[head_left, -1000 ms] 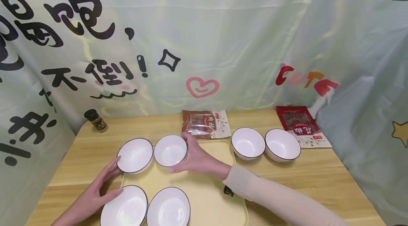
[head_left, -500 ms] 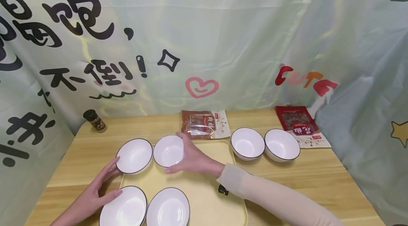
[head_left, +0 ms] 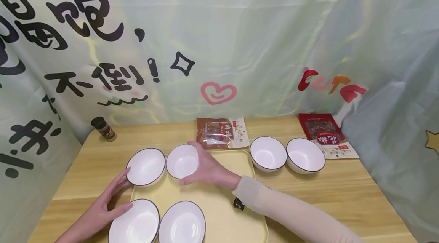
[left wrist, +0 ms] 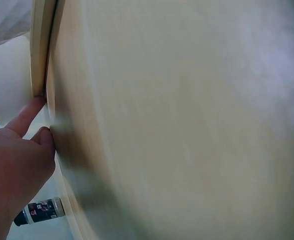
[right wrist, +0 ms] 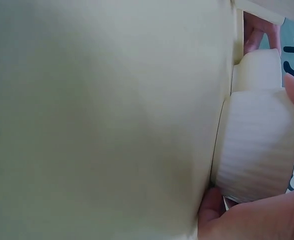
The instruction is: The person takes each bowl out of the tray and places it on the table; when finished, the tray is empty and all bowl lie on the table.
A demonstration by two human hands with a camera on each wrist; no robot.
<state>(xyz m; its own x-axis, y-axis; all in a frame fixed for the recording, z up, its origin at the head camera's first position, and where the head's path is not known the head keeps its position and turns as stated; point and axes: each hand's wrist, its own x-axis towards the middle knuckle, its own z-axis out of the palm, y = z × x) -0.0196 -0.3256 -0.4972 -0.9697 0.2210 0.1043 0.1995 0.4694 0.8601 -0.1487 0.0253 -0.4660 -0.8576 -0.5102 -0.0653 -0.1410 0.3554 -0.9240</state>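
Two white, dark-rimmed bowls, a back-left bowl and a back-middle bowl, sit side by side at the far side of a cream tray. My right hand holds the back-middle bowl from its right, thumb in front and fingers behind; the right wrist view shows the ribbed side of this bowl between them. My left hand is spread at the tray's left: its fingertips touch the back-left bowl and its thumb lies at the rim of a front-left bowl. A front-middle bowl stands beside that.
Right of the tray, two more bowls stand together on the wooden table. A brown spice packet and a red one lie at the back. A black-capped jar lies back left. A printed curtain hangs behind.
My right hand and sleeve have shifted slightly left, with the fingers further over the back-middle bowl's rim. The left hand and the bowls look practically unmoved.
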